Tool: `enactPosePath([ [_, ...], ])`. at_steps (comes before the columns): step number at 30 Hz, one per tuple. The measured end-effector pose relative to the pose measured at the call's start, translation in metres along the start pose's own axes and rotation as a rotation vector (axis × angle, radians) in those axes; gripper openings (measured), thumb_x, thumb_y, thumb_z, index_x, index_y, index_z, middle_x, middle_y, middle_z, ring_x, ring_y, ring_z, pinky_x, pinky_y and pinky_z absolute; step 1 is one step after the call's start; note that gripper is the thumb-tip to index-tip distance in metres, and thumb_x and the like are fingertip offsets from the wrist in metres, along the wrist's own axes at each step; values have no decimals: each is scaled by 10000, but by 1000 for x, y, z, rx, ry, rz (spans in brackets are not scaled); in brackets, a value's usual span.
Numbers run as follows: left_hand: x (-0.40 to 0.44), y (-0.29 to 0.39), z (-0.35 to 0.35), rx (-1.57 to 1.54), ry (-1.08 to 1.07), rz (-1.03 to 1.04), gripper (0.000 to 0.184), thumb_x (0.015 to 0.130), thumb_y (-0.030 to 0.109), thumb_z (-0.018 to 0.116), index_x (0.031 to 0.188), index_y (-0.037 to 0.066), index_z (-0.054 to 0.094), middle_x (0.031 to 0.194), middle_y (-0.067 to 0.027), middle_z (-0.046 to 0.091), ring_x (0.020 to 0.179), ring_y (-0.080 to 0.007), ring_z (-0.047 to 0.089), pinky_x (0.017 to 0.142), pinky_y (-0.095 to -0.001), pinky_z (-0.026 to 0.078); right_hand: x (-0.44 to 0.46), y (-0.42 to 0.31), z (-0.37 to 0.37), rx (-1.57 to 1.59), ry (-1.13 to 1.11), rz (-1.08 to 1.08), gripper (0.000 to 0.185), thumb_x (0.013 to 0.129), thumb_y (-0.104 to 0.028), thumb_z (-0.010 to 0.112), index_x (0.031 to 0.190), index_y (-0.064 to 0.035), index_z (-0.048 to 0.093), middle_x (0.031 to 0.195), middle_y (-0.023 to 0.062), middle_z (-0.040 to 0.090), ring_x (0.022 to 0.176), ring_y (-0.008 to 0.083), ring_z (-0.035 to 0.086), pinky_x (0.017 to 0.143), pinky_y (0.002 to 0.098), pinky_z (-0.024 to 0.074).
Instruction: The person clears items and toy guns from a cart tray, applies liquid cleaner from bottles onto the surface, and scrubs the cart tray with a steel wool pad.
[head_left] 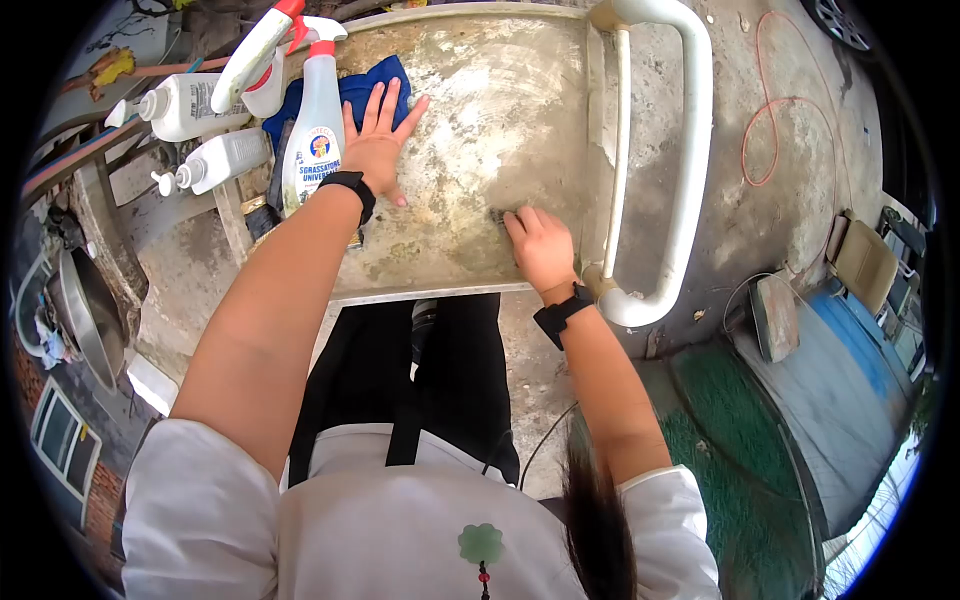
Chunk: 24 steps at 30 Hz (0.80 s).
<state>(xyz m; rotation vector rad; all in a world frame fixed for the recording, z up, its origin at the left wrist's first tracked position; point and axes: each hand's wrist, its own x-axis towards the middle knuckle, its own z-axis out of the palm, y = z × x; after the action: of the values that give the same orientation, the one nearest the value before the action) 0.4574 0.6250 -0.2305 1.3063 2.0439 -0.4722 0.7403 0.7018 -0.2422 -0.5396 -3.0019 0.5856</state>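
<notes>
My left hand [374, 157] is open, its fingers spread flat over the stained top of a cart [470, 110]. Its fingertips reach the edge of a blue cloth [388, 75]. Right beside it stands a clear spray bottle [318, 130] with a red and white trigger. On the right part of the same surface, my right hand [543, 245] is closed and pressed down, fingers bent. A small dark thing [497, 215] shows at its fingertips, mostly hidden, and its kind is not clear. Black bands sit on both wrists.
White bottles [195, 105] and another sprayer [255, 55] crowd the cart's left end. A white tubular handle [697, 150] rises at the right end. An orange hose [760, 170] lies on the concrete. Green netting [720, 440] and a grey cover [810, 400] are at lower right.
</notes>
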Motion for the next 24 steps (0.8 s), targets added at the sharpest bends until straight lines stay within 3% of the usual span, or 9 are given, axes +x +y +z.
enactPosePath([
  [1,0,-1,4,-36,43,15,1595,319,293,990,1579,355,12,1637,-172,-116,1519,-342,-55,1157,-627,67,8,14,-4,-18,22,51,186,752,-81,607,935,-74,639,862,57,551,826,230,600,688,357,503],
  [4,-2,-4,7,-41,59,27,1587,326,283,987,1580,348,18,1638,-175,-111,1520,-342,-54,1158,-625,59,28,32,-15,-110,110,252,177,752,-76,606,926,-59,636,823,69,552,772,258,606,672,369,508],
  [7,-1,2,-1,-27,30,6,1582,329,276,986,1581,342,22,1638,-176,-110,1520,-339,-56,1161,-620,52,22,-8,-7,-8,161,247,154,745,-78,611,898,-61,624,813,69,548,778,248,607,684,360,510],
  [9,-2,1,0,-34,26,8,1580,330,274,986,1582,339,24,1638,-176,-110,1520,-338,-55,1162,-618,50,13,-36,12,51,41,12,138,739,-90,623,874,-67,613,798,68,537,773,242,605,696,353,512],
  [10,-3,1,0,-37,30,9,1582,325,275,987,1581,343,27,1638,-175,-108,1520,-338,-56,1160,-621,51,13,-34,18,70,8,-25,147,794,-81,660,937,-55,645,828,81,564,753,263,614,664,374,509],
  [16,-6,0,7,-36,55,31,1599,302,300,989,1580,346,29,1639,-174,-97,1519,-341,-49,1160,-626,56,48,33,-5,-81,145,350,118,802,-81,659,918,-64,649,819,94,604,728,297,627,628,405,511],
  [19,0,0,1,-11,33,9,1603,301,311,990,1581,340,25,1639,-175,-93,1518,-344,-47,1160,-628,57,44,-3,4,44,188,345,109,796,-68,655,904,-70,643,811,90,594,720,288,624,634,398,512],
  [21,0,1,0,-8,12,-2,1602,302,312,990,1582,338,26,1639,-177,-93,1518,-346,-45,1159,-629,58,40,-31,16,79,108,29,150,721,-59,633,864,-82,596,807,72,557,738,249,613,661,366,515],
  [24,-1,-1,3,-44,50,22,1600,305,307,990,1582,339,26,1640,-175,-91,1519,-344,-44,1158,-630,56,51,8,1,-26,78,130,125,730,-59,632,849,-79,599,814,75,564,747,252,620,653,375,514],
])
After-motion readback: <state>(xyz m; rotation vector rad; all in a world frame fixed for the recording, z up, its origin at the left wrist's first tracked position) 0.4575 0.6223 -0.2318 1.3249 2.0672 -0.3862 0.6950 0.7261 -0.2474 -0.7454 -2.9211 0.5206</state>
